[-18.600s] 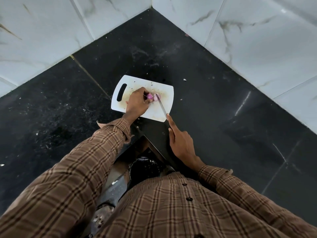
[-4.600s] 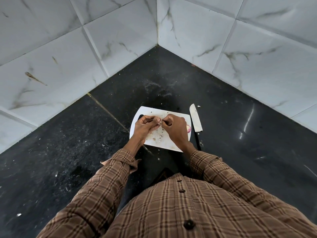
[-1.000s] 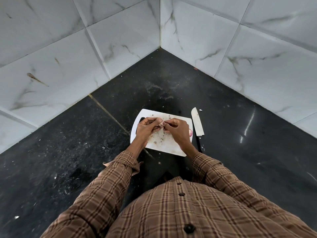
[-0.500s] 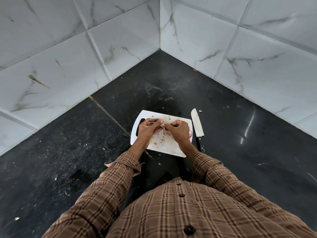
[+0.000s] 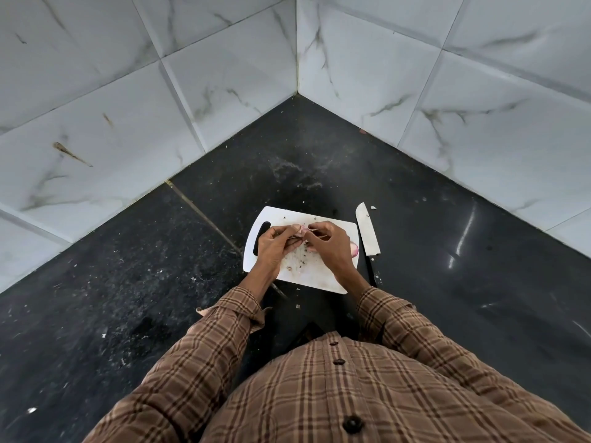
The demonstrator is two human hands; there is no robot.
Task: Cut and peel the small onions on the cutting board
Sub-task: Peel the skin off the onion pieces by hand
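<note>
A white cutting board (image 5: 315,278) lies on the black counter, strewn with dark peel scraps. Above its far half, my left hand (image 5: 274,246) and my right hand (image 5: 329,246) meet fingertip to fingertip around a small pale pink onion piece (image 5: 301,231); both pinch it. Another pink onion piece (image 5: 354,249) lies on the board's right edge, partly hidden behind my right hand. The knife (image 5: 367,230) rests on the counter just right of the board, blade pointing away from me, its dark handle toward me.
White marble-look tiled walls (image 5: 224,75) meet in a corner behind the board. The black counter (image 5: 447,282) carries small crumbs and peel bits around the board. My brown plaid sleeves and shirt fill the lower part of the view.
The knife went from my right hand to the counter right of the board. Over the last second both hands stay together on the onion piece, with only small finger shifts.
</note>
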